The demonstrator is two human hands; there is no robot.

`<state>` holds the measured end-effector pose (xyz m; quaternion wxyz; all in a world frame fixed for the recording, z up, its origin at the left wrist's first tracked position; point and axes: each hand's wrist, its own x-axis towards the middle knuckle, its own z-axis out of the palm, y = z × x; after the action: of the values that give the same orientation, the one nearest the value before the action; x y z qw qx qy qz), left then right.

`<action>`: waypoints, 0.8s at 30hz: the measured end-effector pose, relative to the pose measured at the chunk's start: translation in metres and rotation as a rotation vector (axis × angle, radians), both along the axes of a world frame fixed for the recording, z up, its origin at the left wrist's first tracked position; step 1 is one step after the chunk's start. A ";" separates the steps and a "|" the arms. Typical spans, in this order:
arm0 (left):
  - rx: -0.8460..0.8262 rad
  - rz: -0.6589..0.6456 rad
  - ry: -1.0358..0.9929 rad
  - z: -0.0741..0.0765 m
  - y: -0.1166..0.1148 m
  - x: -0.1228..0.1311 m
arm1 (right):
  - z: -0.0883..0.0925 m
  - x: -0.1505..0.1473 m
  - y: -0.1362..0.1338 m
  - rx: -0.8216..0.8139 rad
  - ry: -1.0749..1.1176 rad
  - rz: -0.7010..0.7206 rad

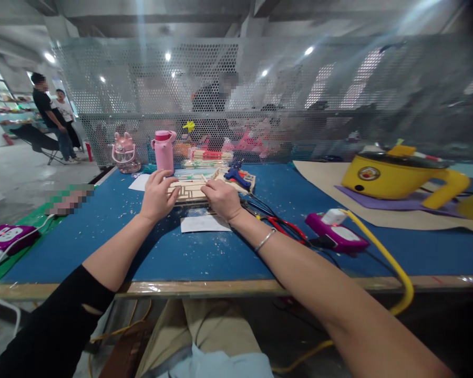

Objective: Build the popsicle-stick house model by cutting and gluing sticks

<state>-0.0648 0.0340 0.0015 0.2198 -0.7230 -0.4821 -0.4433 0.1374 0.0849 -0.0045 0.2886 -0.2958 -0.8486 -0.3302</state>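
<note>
**Left hand [155, 199] arched, right hand [223, 199] curled**

Both arms reach forward from the lower corners and draw inward, bringing the hands near each other but apart. The left forearm [120, 247] is bare below a black sleeve [73, 310] and slants up to the right; its hand shows its back, the fingers bent and the thumb held away from them. The right forearm [299, 268] is bare and slants up to the left. That hand's fingers fold under, thumb and forefinger drawn close; whether their tips meet is too small to tell.
</note>
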 end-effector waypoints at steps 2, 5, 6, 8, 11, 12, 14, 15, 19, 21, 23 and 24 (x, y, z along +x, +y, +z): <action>0.003 -0.027 0.029 -0.002 0.000 0.005 | 0.000 0.000 0.001 0.014 0.002 -0.003; 0.004 -0.039 0.061 -0.004 0.001 0.009 | 0.000 0.000 0.001 0.034 0.013 0.000; 0.002 -0.035 0.077 -0.005 0.001 0.010 | 0.000 0.000 0.001 0.040 0.016 0.001; 0.001 -0.022 0.114 -0.006 0.002 0.010 | 0.000 0.000 0.001 0.047 0.013 0.002; 0.022 0.001 0.179 -0.007 0.001 0.010 | 0.001 0.000 0.000 0.046 0.003 0.000; 0.030 0.012 0.200 -0.006 -0.001 0.011 | 0.001 0.000 0.000 0.042 0.001 0.000; 0.038 0.043 0.237 -0.004 -0.006 0.013 | 0.001 0.000 -0.001 0.032 0.000 -0.002; 0.031 0.066 0.251 -0.003 -0.009 0.014 | 0.001 0.000 -0.001 0.026 0.000 -0.003; -0.138 0.198 0.321 -0.002 -0.019 0.029 | 0.001 0.000 -0.001 0.001 -0.006 -0.011; -0.293 0.211 0.369 -0.004 -0.023 0.039 | 0.001 0.000 -0.001 -0.007 -0.010 -0.016; -0.428 0.218 0.372 -0.007 -0.025 0.048 | 0.001 0.000 -0.001 -0.012 -0.011 -0.022; -0.473 0.235 0.366 -0.008 -0.026 0.052 | 0.001 0.000 -0.001 -0.014 -0.011 -0.024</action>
<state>-0.0132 0.0077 -0.0064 0.1783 -0.7611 -0.6045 -0.1530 0.1375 0.0842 -0.0035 0.2778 -0.3060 -0.8490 -0.3292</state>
